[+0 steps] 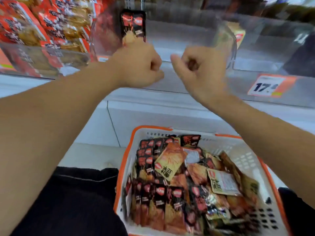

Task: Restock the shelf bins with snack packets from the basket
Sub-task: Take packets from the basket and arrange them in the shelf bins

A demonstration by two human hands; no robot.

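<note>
Both arms are shown raised toward the clear shelf bins (187, 36). The left hand (138, 65) is seen from the back with its fingers curled; a black-and-red snack packet (133, 24) is held upright above the knuckles, its lower end hidden behind the fist, so the packet is taken to be gripped at its bottom edge. The packet stands in front of the transparent middle bin, beside a bin at the left filled with red packets (42, 24). The right hand (199, 70) is shown just beside the left, fingers clenched toward the palm and thumb extended leftward; something dark shows inside the curl, and whether anything is grasped cannot be told. A tan packet (238, 35) lies in the bin behind the right hand. Below the arms, the white basket (247, 150) with an orange rim is piled with black-and-red and tan snack packets (170, 167). A price tag (269, 86) is fixed to the shelf edge at the right.
</note>
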